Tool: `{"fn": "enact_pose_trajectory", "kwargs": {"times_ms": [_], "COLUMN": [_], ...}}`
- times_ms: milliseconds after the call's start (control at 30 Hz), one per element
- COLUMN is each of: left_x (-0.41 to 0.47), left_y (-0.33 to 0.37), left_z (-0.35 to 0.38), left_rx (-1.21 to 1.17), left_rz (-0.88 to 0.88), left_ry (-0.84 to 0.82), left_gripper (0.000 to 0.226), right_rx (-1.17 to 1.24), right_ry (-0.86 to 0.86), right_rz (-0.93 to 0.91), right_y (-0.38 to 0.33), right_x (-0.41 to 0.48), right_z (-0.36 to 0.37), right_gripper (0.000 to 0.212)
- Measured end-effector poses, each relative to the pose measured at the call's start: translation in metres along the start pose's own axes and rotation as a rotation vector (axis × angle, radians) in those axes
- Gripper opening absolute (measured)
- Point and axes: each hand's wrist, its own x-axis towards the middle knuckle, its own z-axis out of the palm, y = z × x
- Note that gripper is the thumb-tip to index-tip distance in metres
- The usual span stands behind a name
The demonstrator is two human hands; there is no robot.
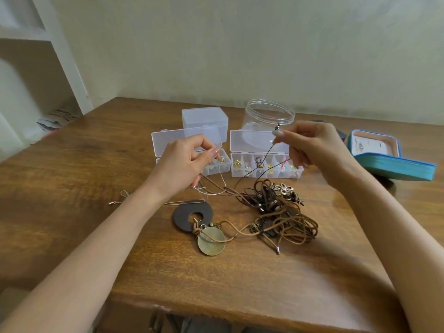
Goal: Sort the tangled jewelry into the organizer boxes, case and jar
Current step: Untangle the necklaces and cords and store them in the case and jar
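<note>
A tangle of brown cord necklaces [276,212] lies mid-table, with a dark ring pendant [185,216] and a brass disc pendant [211,241] at its left. My left hand [185,167] pinches a thin pale chain [222,186] that trails down into the tangle. My right hand [314,145] pinches a small pale bead [277,132] on a thin black cord [262,164], lifted above the pile. Behind stand two open clear organizer boxes, the left organizer box [168,140] and the right organizer box [264,167], a clear jar [269,116] and a teal case [389,159].
A closed clear box [205,120] stands behind the left organizer. A small clasp chain [120,199] lies left of my left forearm. The wooden table's front edge [216,306] is near me. White shelving [48,68] stands at the far left.
</note>
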Motion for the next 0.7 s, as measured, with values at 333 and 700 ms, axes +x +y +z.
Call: {"fn": "enact_pose_trajectory", "kwargs": {"times_ms": [333,700], "left_x": [-0.003,0.002], "left_y": [0.005,-0.006], "left_z": [-0.002,0.003], "left_rx": [-0.086,0.128], "left_rz": [0.031,-0.069], "left_ry": [0.027,0.008], "left_gripper": [0.011,0.015], "right_rx": [-0.487,-0.41], "right_ry": [-0.499,-0.522], "right_rz": [-0.193,0.005], "right_y": [-0.001,0.018], "right_x": [-0.016,-0.004], "right_z": [0.052,0.024], "right_gripper": [0.042,0.011]}}
